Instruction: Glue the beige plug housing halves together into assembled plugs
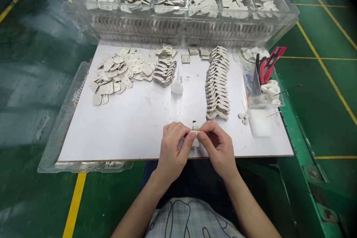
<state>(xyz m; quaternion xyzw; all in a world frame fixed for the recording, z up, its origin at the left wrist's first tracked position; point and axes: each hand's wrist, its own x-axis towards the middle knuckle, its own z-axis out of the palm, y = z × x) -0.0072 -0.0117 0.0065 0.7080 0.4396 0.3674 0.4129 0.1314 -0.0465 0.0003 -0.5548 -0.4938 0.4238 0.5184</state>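
Note:
Between my two hands, above the front edge of the white board (134,134), is a small off-white plastic part (196,142). My left hand (174,148) pinches it from the left with thumb and forefinger. From the other side, the thumb and fingers of my right hand (219,148) grip the same part. Fingertips cover much of it, so its full shape is hidden. Beyond my hands stands a small white squeeze bottle (177,84) with a thin nozzle. A long row of stacked off-white parts (217,81) lies ahead of my right hand.
Loose flat pieces (111,72) are heaped at the left, beside a shorter stack (164,68). Clear compartment trays (184,11) full of parts line the back. At the right are a clear box (253,95) with red-handled tools (269,67) and a white foam block (260,123).

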